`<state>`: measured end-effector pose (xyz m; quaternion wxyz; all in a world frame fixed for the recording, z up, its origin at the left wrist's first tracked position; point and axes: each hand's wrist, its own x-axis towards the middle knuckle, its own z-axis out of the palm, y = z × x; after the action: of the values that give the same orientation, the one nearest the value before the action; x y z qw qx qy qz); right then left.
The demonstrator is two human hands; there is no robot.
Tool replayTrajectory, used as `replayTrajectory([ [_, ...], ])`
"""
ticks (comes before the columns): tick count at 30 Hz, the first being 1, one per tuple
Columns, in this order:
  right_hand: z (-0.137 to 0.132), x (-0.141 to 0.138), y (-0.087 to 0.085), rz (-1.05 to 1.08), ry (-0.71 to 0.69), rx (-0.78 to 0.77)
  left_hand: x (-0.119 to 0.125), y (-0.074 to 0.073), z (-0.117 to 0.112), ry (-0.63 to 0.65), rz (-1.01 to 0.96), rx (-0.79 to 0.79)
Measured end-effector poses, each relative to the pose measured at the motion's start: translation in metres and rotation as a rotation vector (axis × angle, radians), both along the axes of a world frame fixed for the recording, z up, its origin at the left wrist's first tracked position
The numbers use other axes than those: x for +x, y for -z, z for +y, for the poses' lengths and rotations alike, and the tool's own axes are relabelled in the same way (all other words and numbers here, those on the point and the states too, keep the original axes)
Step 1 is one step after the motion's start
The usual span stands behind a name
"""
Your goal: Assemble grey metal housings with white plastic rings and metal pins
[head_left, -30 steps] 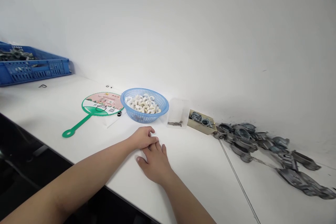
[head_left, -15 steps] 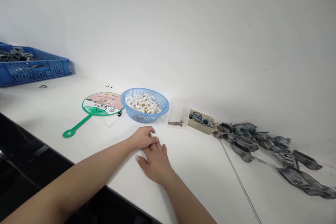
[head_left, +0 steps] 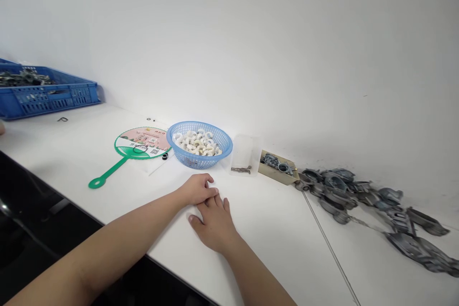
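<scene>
Head view is showing us both bare hands resting together on the white tabletop (head_left: 276,234). Our left hand (head_left: 196,189) is curling loosely, its thumb lying over the fingers of the right; its underside is staying hidden, so we are not able to tell whether it is gripping anything. Our right hand (head_left: 217,224) is lying palm down, relaxed and unclenched, with its fingers spread. Just beyond our left hand, a round blue plastic basket (head_left: 195,160) is holding a heap of white rings (head_left: 197,143). Its rim is overlapping the edge of a green-handled fan (head_left: 148,136), on which a thin black loop (head_left: 140,152) is resting, while a small black ring (head_left: 165,156) is sitting beside the basket. To the right, a clear plastic box (head_left: 247,146) is holding thin brownish pieces (head_left: 242,169), and next to it a tan tray (head_left: 275,174) is carrying metal fittings (head_left: 272,161). Beyond that, a grey pile of metal castings (head_left: 337,198) is spreading along the wall (head_left: 251,57), crossing the table seam. These containers are standing in a row between our hands and the wall. Far left, a blue crate (head_left: 59,101) is holding dark metal parts (head_left: 30,77), and a bent black clip (head_left: 62,119) is lying before it.
</scene>
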<state>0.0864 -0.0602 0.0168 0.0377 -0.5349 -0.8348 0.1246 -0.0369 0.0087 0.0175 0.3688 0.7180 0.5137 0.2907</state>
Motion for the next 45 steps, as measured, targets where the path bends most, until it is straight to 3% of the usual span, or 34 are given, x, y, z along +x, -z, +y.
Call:
replayTrajectory([
  [21,-0.0004,-0.0008,0.0002,0.010,0.010,-0.019,0.0007,0.0004,0.0002,-0.005,-0.002,0.011],
  [31,-0.0007,-0.0052,-0.0029,0.055,0.096,-0.075,0.0006,0.0022,0.0014,-0.006,-0.006,0.016],
  [45,-0.0002,-0.0025,0.0004,0.091,0.100,-0.042,0.0020,0.0002,0.0003,-0.020,0.002,0.020],
])
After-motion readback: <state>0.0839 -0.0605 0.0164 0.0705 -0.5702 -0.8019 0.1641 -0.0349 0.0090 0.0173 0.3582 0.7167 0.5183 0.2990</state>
